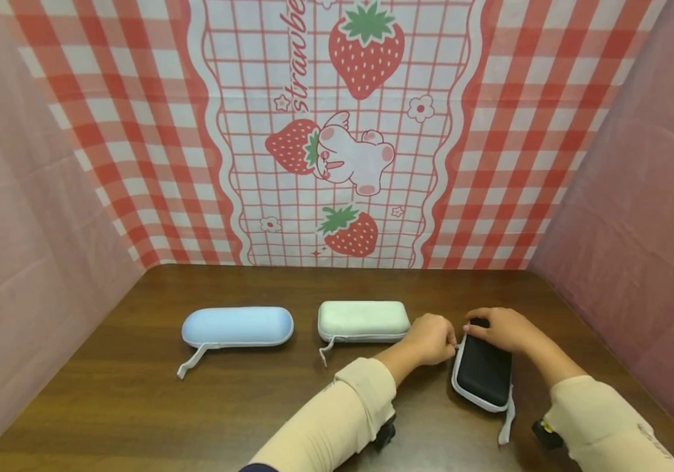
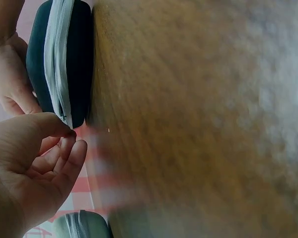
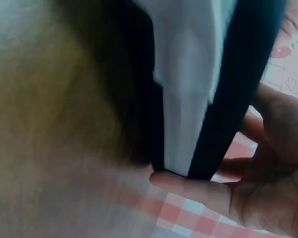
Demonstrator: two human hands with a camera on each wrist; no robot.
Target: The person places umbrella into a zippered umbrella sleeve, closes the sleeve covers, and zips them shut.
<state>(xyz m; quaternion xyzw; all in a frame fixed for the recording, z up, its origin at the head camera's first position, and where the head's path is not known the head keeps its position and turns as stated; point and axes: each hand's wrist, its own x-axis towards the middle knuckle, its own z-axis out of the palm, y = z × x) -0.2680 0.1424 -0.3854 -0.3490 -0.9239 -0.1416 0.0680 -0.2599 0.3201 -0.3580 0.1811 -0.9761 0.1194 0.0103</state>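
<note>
A black zippered case (image 1: 487,367) with white zipper trim lies at an angle on the right of the table, a white strap (image 1: 507,419) hanging from its near right corner. My right hand (image 1: 505,329) holds the far end of this case, thumb across the top in the head view. At the case's far left corner my left hand (image 1: 431,339) pinches the zipper's end with thumb and finger; the pull itself is mostly hidden by the fingertips. The left wrist view shows the white zipper (image 2: 59,64) running along the dark side to those fingertips.
A pale green case (image 1: 363,320) with a strap lies just left of my left hand. Farther left is a light blue case (image 1: 237,326), its strap pointing toward the near side. A red checkered strawberry cloth (image 1: 490,196) hangs behind the wooden table (image 1: 136,406), with pink cloth at both sides.
</note>
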